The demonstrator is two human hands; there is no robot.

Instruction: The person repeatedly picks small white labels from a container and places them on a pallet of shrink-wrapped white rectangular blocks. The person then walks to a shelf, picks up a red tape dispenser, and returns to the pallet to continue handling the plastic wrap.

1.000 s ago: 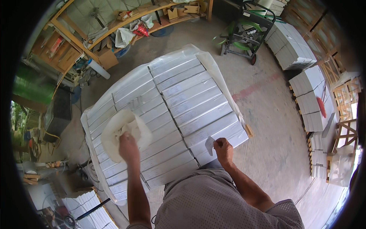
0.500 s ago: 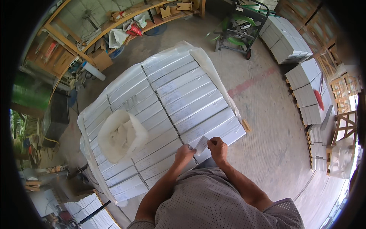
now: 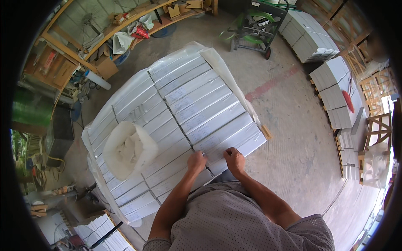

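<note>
My left hand (image 3: 197, 161) is closed, its fingertips together over the near edge of a stack of long white cartons (image 3: 220, 141). To its right, my right hand (image 3: 235, 160) makes a pinch above the end carton, with thumb and forefinger meeting. What either hand holds, if anything, is too small or too pale to make out against the white carton. Left of my hands, an open translucent plastic bag (image 3: 147, 147) with crumpled pale paper scraps (image 3: 127, 148) inside stands on the cartons. Printed labels (image 3: 178, 93) show on several cartons.
Loose clear plastic film (image 3: 228, 77) hangs round the stack's edges. A black hand truck (image 3: 259, 29) stands beyond on the concrete floor. Pallets of white cartons (image 3: 335, 90) line the right side, a red duster (image 3: 348, 101) on one. A cluttered wooden shelf (image 3: 138, 23) runs along the back left.
The white slip seen between my hands half a second ago is no longer distinguishable. My hands have shifted slightly left and the view has moved a little.
</note>
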